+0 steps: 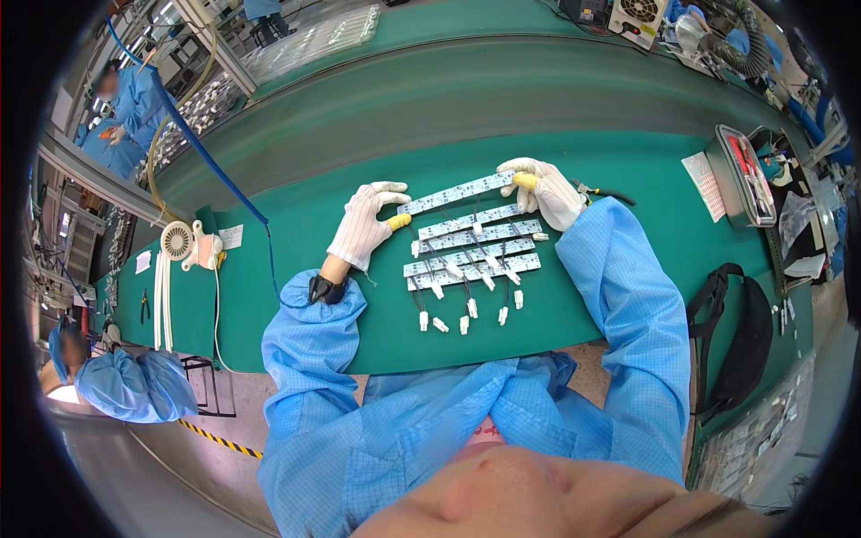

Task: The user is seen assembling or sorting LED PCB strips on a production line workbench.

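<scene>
The top strip (458, 193) lies at twelve o'clock of the other strips (500, 232), ends pinched by the part-curled left hand (364, 221) at nine and right hand (553, 195) at three. Crowded plugs (424, 321) could snag if pulled sharply.

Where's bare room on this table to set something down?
Bare: between the blue hose and left hand; between the right sleeve and white sheet. Crowded: between both sleeves, where circuit strips and white connectors bunch up, and around the tool tray.
</scene>
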### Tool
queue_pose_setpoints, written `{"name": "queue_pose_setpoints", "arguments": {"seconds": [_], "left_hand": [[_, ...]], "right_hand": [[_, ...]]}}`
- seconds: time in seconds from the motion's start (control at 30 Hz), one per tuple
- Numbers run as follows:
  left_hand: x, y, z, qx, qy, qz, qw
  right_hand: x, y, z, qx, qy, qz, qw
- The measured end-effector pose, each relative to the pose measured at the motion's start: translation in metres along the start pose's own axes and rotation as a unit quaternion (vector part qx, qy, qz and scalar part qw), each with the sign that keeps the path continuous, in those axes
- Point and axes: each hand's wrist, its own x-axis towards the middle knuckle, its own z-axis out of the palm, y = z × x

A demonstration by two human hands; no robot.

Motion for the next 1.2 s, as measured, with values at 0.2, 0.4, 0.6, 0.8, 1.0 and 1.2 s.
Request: {"name": "queue_pose_setpoints", "arguments": {"seconds": [0.2,0.4,0.6,0.8,1.0,1.2], "left_hand": [[-0.005,-0.004,-0.003,-0.032,0.012,-0.016,0.999],[-0.002,-0.005,-0.001,-0.038,-0.014,-0.014,0.999],[-0.009,-0.006,-0.001,-0.001,0.0,-0.034,0.999],[-0.007,0.002,-0.001,-0.006,-0.014,-0.031,0.999],[-0.009,-0.011,0.003,-0.03,0.016,-0.004,0.999],[-0.005,-0.021,0.001,0.01,0.026,-0.006,1.0]], "right_hand": [[0.003,-0.004,0.01,-0.022,0.002,0.028,0.999],[-0.003,0.002,0.0,-0.029,-0.019,-0.042,0.999],[0.002,0.006,-0.001,-0.037,-0.065,-0.065,0.995],[-0.004,0.003,-0.003,-0.041,-0.03,-0.021,0.998],[0.004,0.005,0.001,-0.03,-0.031,-0.012,0.999],[0.011,0.004,0.0,-0.035,-0.062,-0.056,0.996]]}}
